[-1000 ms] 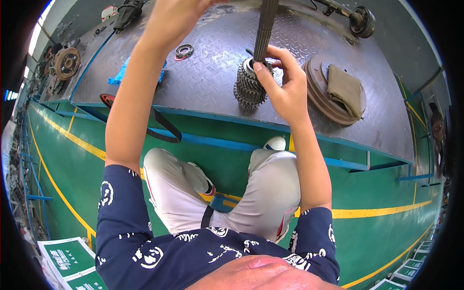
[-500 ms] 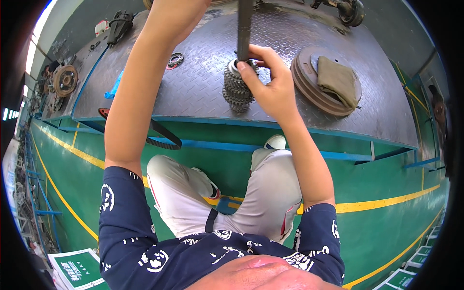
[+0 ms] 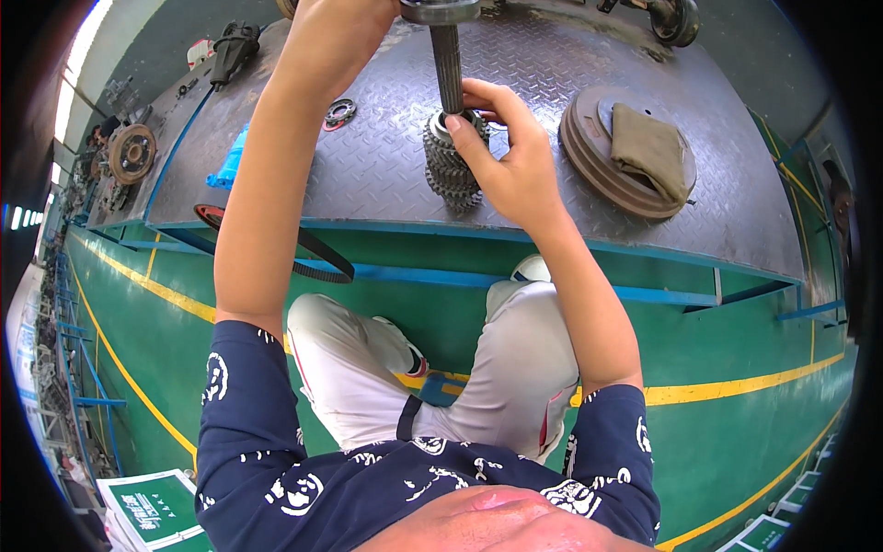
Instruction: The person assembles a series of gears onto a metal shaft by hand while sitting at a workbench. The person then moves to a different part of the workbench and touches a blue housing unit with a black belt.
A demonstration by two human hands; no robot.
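Note:
A dark splined shaft stands nearly upright, slightly tilted, with its lower end at the mouth of a stack of toothed gears on the table. Round the shaft, higher up, is a wide metal ring, cut by the upper edge. My right hand curls round the collar at the top of the gear stack, its thumb on the near side and fingers behind the shaft. Beside the ring is my left hand; its fingers are hidden beyond the upper edge, so its grip does not show.
Ribbed round discs with a folded olive cloth lie right of the gears on the steel table. A small ring part and a blue item lie to the left. A black belt hangs off the near edge.
The shaft's upper part has shifted left and its wide ring has come into view. My left hand has moved slightly; my right hand stays at the top of the gear stack.

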